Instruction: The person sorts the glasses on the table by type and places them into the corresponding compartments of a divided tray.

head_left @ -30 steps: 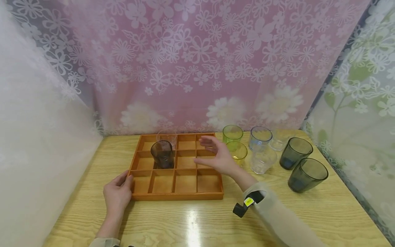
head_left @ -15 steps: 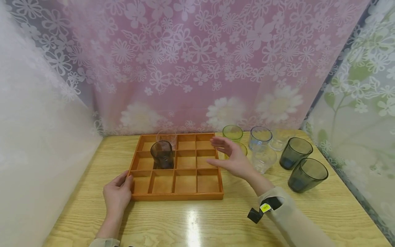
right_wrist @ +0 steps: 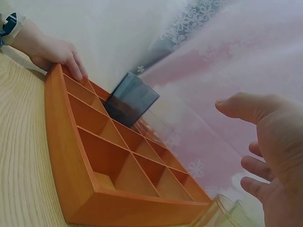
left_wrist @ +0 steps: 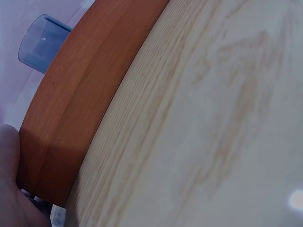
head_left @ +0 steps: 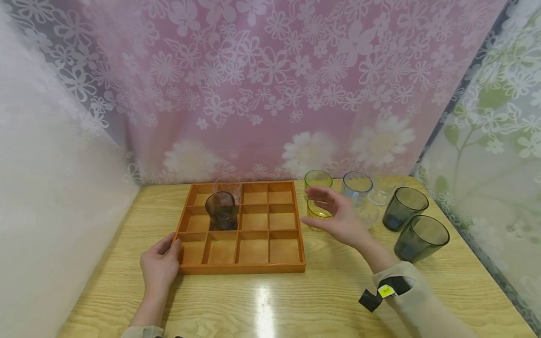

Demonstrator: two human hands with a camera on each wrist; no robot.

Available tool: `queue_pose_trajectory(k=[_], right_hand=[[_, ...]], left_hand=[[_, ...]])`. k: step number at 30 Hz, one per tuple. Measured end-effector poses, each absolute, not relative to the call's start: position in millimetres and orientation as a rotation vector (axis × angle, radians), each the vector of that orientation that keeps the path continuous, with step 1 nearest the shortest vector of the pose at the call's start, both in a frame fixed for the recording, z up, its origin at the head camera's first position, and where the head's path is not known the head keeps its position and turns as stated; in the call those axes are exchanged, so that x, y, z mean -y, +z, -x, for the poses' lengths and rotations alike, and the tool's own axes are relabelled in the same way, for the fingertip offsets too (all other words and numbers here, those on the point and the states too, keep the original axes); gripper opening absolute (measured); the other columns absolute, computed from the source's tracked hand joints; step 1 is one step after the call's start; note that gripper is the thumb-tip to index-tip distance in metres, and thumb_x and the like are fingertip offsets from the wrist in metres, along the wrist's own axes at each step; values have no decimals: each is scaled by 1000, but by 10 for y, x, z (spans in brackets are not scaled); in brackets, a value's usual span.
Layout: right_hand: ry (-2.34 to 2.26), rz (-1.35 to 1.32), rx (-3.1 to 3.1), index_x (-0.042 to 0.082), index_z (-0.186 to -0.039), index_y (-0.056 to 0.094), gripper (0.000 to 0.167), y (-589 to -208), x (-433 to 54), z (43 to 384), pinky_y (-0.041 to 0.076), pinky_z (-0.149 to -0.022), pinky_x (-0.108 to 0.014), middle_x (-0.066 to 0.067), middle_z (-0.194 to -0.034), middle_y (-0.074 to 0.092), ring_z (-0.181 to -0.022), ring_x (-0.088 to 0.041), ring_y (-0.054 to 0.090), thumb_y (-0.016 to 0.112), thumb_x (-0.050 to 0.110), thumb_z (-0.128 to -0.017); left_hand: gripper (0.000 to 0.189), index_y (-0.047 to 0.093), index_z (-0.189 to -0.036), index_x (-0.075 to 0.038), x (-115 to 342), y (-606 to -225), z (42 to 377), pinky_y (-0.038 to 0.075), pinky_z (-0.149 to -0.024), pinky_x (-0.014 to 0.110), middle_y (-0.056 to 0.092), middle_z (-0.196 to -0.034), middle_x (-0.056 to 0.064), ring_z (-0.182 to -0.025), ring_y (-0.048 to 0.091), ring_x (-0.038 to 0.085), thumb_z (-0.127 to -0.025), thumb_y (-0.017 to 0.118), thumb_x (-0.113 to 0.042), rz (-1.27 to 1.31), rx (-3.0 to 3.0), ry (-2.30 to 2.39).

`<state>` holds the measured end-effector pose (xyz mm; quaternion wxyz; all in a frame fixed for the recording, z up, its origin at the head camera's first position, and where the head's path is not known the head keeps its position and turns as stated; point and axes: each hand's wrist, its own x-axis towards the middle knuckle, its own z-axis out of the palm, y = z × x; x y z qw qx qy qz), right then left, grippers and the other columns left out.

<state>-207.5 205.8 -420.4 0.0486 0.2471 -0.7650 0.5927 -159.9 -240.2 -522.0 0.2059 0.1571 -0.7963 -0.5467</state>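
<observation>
My left hand (head_left: pixel 160 265) grips the left side of a divided wooden tray (head_left: pixel 241 268) near its front corner. In the right wrist view, the fingers of that left hand (right_wrist: pixel 59 52) lap over the tray's rim. A dark smoky glass tumbler (head_left: pixel 221 211) stands in a middle-row compartment, and behind it is a clear glass (head_left: pixel 227 184). My right hand (head_left: pixel 342 220) hovers off the tray's right side, holding nothing, thumb and fingers spread apart. It overlaps a yellow glass (head_left: pixel 319 211) and partly covers a clear glass (head_left: pixel 371 216) in the head view.
Behind the yellow glass stands a green glass (head_left: pixel 318 177), with a blue-rimmed glass (head_left: pixel 357 183) and another clear glass (head_left: pixel 382 192) beside it. Two dark tumblers, one at the back (head_left: pixel 405 209) and one nearer (head_left: pixel 421 239), stand at the right. A floral curtain (head_left: pixel 262 94) hangs behind.
My right hand has moved right, from over the tray's right compartments to in front of the yellow glass. The left hand, tray and glasses have stayed put.
</observation>
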Motion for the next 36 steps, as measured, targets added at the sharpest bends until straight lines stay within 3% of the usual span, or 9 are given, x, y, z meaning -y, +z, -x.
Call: queue_pose_trajectory(k=[6, 12, 20, 36], right_hand=[[1773, -742, 2314, -2, -145, 56, 67, -4166, -2201, 2013, 47, -112, -35, -14, -141, 63, -131, -20, 58, 86, -7, -85], [1716, -742, 2303, -7, -144, 55, 66, -4100, -2351, 1927, 49, -109, -29, -17, -139, 63, -131, -22, 59, 84, -11, -84], [1639, -675, 2372, 2, -148, 56, 67, -4049, -2575, 1820, 47, -110, -28, -10, -144, 61, -135, -23, 57, 84, -4, -88], [1552, -578, 2319, -6, -146, 54, 69, -3942, -3072, 1606, 49, -106, -23, -8, -141, 64, -130, -17, 60, 80, -19, -84]], left_hand=[[31, 74, -129, 2, 2402, -5203, 1600, 51, -78, 7, 73, -123, 21, -115, 68, 30, -102, 72, -13, -422, 2211, -1522], [31, 74, -129, 2, 2399, -5189, 1599, 51, -78, 7, 73, -123, 22, -115, 68, 31, -102, 73, -12, -420, 2217, -1514], [32, 73, -130, 3, 2407, -5176, 1582, 50, -77, 6, 72, -124, 22, -116, 68, 34, -103, 72, -14, -430, 2225, -1508], [32, 74, -129, 4, 2390, -5193, 1599, 50, -76, 6, 72, -122, 25, -114, 68, 34, -102, 72, -13, -419, 2221, -1509]])
